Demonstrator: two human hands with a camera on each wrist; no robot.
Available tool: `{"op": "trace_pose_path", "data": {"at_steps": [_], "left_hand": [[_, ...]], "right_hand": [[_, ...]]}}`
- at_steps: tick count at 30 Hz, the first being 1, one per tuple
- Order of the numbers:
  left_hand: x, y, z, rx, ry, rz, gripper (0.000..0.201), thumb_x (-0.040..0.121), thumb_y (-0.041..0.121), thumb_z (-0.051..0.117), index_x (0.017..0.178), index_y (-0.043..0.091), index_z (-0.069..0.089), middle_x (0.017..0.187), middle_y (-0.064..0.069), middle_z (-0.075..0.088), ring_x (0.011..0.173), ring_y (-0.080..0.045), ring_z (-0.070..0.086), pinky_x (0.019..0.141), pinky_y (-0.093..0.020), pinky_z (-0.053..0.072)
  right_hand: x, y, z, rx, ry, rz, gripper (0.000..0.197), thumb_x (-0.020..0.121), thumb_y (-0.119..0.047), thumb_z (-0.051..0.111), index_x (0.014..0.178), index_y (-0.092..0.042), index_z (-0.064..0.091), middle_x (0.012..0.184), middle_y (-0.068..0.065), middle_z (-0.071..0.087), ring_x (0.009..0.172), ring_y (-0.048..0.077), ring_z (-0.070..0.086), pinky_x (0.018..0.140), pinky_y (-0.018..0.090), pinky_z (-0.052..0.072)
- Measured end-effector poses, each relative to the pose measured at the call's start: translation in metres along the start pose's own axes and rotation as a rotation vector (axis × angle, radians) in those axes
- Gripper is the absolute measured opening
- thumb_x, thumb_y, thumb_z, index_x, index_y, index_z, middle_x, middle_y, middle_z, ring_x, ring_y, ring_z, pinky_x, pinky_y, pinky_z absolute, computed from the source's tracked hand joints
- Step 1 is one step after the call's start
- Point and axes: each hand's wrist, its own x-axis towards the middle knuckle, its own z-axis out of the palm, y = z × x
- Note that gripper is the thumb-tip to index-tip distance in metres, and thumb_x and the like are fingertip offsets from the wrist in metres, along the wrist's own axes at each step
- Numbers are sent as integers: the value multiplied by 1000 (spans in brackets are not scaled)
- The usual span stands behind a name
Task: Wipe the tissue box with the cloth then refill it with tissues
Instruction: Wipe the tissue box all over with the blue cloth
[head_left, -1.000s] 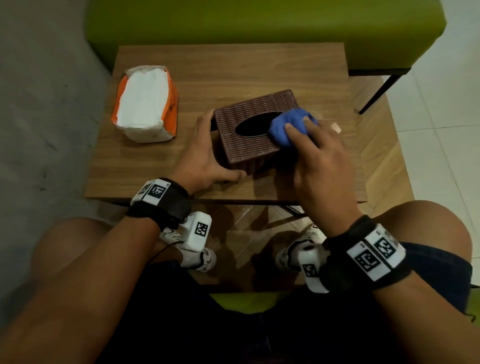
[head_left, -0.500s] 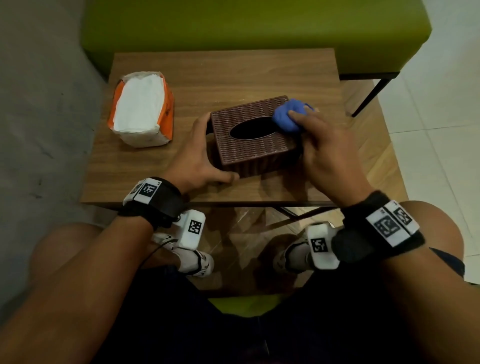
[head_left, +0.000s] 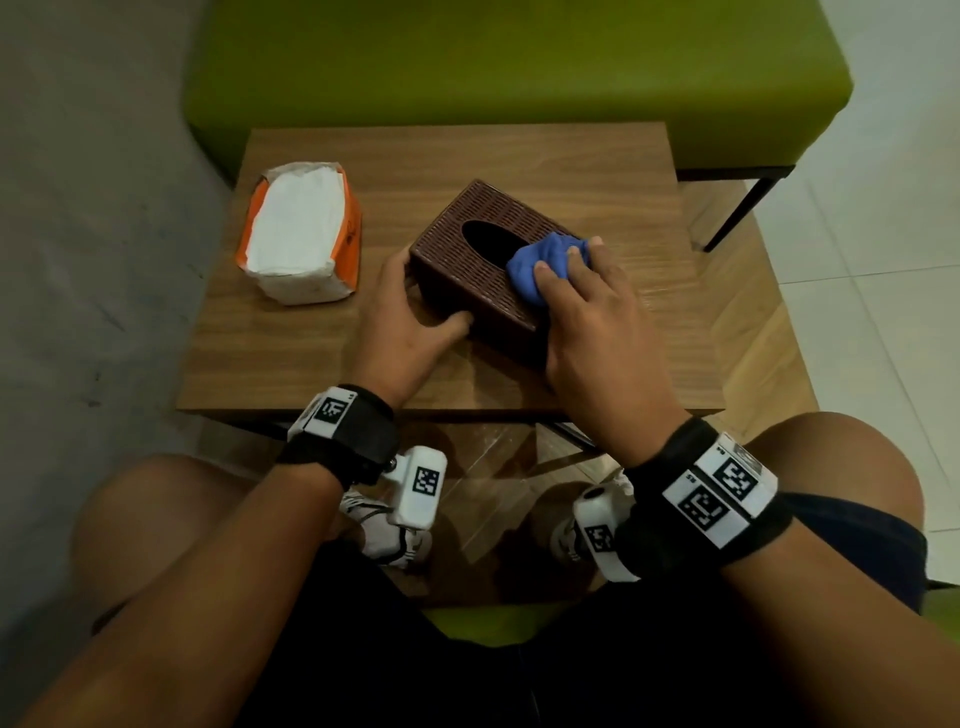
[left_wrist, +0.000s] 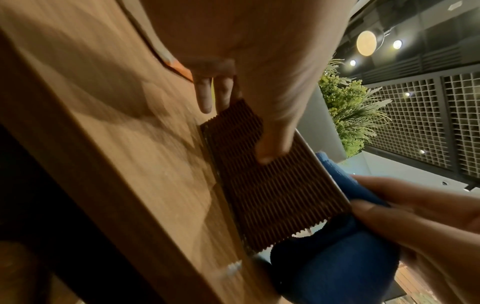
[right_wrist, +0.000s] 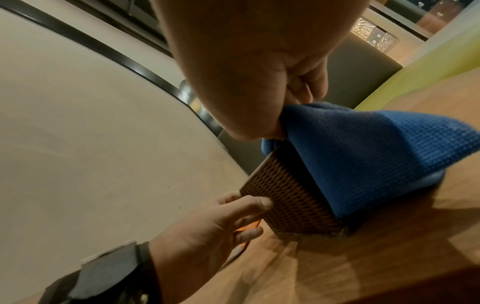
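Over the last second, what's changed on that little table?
The tissue box has been turned, its far end swinging left. The right hand slid the blue cloth toward the box's near right edge. The left hand still steadies the box; the tissue pack stayed put.

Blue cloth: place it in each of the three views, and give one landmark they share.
Head: blue cloth lies centre-right, on the brown tissue box, under the right hand.
Left wrist: blue cloth fills the lower right, at the box's end.
Right wrist: blue cloth sits right of centre, draped over the box.
Shared landmark: the ribbed box, gripped by the left hand.
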Motion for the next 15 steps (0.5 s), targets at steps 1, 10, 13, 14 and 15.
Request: {"op": "trace_pose_path", "data": {"at_steps": [1,10,13,14,15], "left_hand": [[-2,1,0,-23,-36,-10,94,75,34,95,154,25,44,150,9,58,139,-7,56,118,-33,48],[15,23,-22,-217,-107,-105,55,92,33,85,139,21,60,125,15,71,113,13,68,95,-13,55],[30,32,-19,-211,-84,-108,36,99,27,79,133,19,69,116,16,75,102,14,70,87,-10,54],[34,33,-18,-217,-91,-116,34,98,24,80,131,20,70,116,14,76,102,11,71,88,-12,55],[35,34,-18,-233,-98,-120,34,97,22,80,130,20,71,116,12,77,104,8,73,90,-14,56]], "right_hand": [[0,1,0,1,-3,-14,48,103,-11,50,150,-8,54,158,25,48,158,42,29,126,56,33],[1,28,0,108,-15,-145,46,109,-13,49,154,-15,52,163,19,44,158,37,31,127,56,34],[3,27,2,82,-35,-167,48,108,-16,44,156,-16,50,164,18,43,158,37,31,126,56,34],[3,30,2,75,-44,-185,49,108,-17,43,156,-16,50,164,18,44,158,37,31,127,56,33],[4,34,0,76,-50,-195,49,107,-16,43,155,-16,51,163,18,44,158,37,32,127,56,31]]}}
